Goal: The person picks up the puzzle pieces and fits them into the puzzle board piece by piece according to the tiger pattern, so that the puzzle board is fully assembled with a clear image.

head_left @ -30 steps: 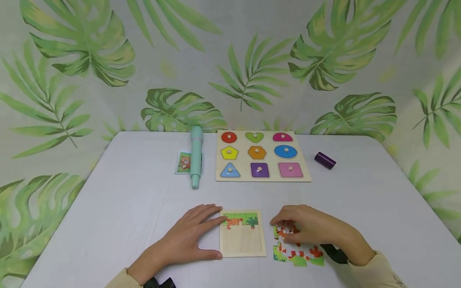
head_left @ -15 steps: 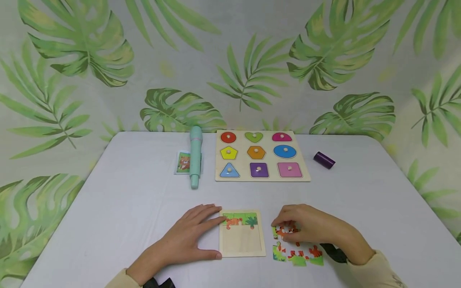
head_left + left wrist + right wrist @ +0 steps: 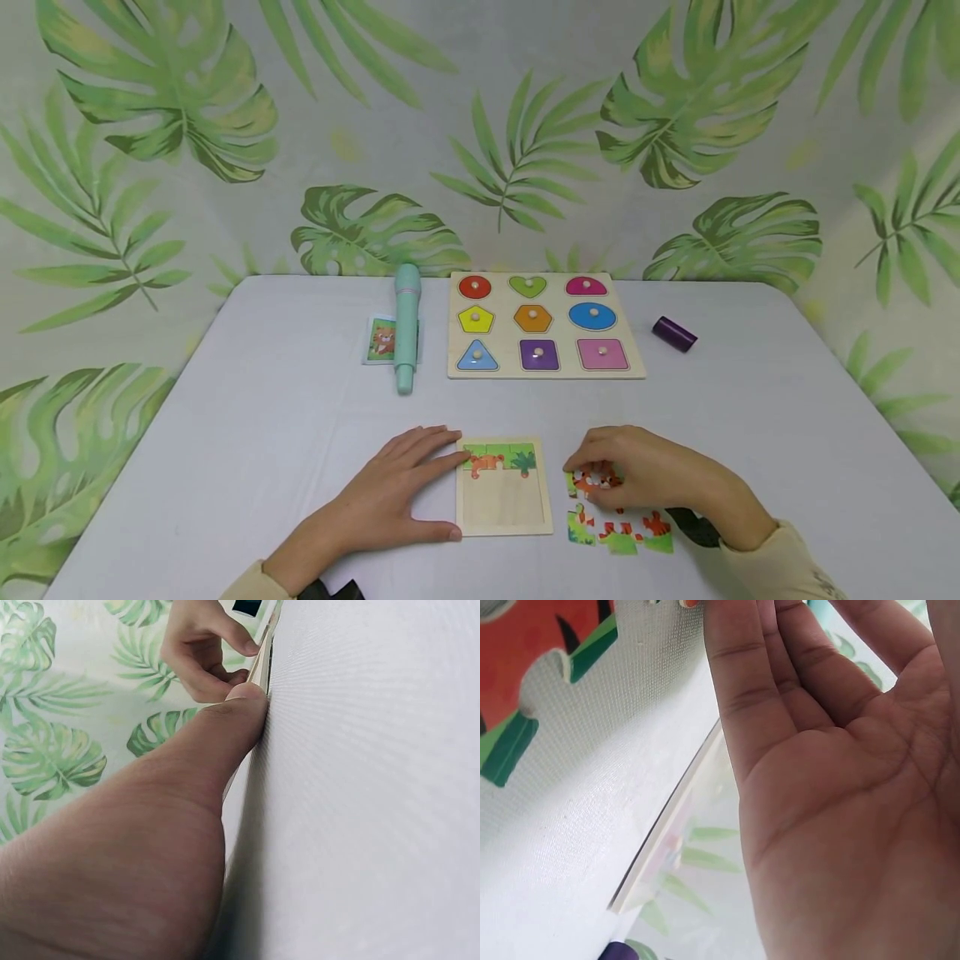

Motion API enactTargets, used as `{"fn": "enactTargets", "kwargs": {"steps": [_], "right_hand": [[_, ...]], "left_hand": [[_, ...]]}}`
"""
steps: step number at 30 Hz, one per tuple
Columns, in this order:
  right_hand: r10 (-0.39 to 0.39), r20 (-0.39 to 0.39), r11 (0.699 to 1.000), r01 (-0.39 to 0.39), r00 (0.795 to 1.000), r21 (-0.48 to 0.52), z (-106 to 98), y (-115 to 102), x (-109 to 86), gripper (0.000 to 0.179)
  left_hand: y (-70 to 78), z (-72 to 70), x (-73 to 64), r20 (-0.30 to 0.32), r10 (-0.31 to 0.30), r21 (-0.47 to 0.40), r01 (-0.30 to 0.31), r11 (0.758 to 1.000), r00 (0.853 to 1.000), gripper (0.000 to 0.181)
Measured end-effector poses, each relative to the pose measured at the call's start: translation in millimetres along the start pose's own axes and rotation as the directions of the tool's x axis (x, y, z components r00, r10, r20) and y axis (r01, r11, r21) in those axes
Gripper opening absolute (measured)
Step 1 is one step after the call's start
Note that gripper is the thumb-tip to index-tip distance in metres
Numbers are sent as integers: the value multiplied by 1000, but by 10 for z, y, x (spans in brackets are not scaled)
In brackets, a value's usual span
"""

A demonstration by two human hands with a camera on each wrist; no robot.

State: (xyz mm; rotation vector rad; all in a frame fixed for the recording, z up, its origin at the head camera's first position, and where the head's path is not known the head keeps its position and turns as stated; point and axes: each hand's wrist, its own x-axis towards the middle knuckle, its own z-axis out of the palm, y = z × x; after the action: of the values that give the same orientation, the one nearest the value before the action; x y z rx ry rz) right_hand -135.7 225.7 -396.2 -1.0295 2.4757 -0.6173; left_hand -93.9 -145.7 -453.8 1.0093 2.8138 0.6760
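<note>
1. Head view: 1 wooden tray (image 3: 502, 504) lies on the tabletop (image 3: 247, 417), with 1 row of fitted pieces (image 3: 517, 457) along its far side.
2. 1 left hand (image 3: 392, 493) touches the tray's left edge, its grip spread wide and holding nothing.
3. 1 right hand (image 3: 654, 468) bends its fingers over loose pieces (image 3: 621, 544) just right of the tray; whether its grip pinches 1, I cannot tell. It covers some, so their total is unclear.
4. Beyond the tray: 1 board (image 3: 504, 333) with 9 knobbed shapes.
5. Beyond the tray, leftward: 1 mint stick (image 3: 406, 325) across 1 picture card (image 3: 381, 340); rightward, 1 purple cylinder (image 3: 674, 333).
</note>
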Motion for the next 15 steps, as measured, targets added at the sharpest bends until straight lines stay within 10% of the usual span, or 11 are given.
{"fn": "enactTargets", "kwargs": {"steps": [15], "right_hand": [[-3, -31, 1000, 2, 1000, -18, -19, -8, -12, 27]], "left_hand": [[7, -13, -6, -7, -2, -15, 2, 1000, 1000, 88]]}}
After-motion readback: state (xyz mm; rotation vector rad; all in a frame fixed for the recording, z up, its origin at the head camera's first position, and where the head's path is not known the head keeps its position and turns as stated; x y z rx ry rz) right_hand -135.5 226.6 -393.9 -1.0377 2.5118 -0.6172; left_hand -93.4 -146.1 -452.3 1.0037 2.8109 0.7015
